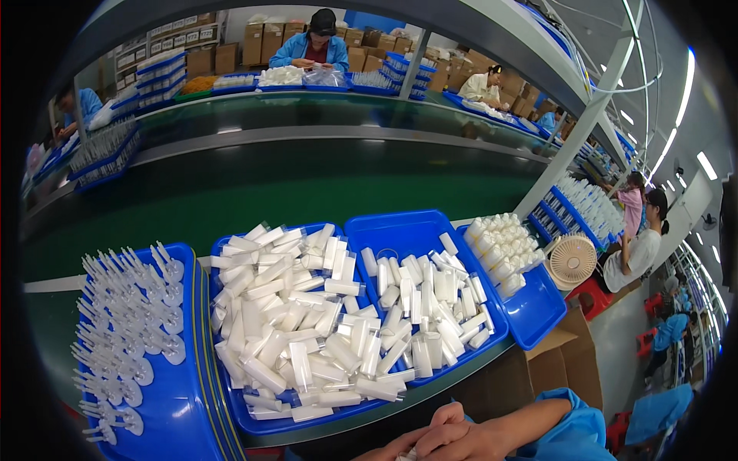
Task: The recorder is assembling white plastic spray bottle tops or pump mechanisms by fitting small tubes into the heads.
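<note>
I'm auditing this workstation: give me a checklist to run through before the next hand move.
1. Left hand and right hand visible: ok, at the lower edge.
2. Small whitish item between the fingers identifiable: cannot tell, mostly hidden.
3. White rectangular pieces in clear wrap inside their blue plastic tray: not ok, some overhang its right rim.
4. Translucent stemmed plastic pieces standing in the leftmost blue plastic tray: ok.
</note>
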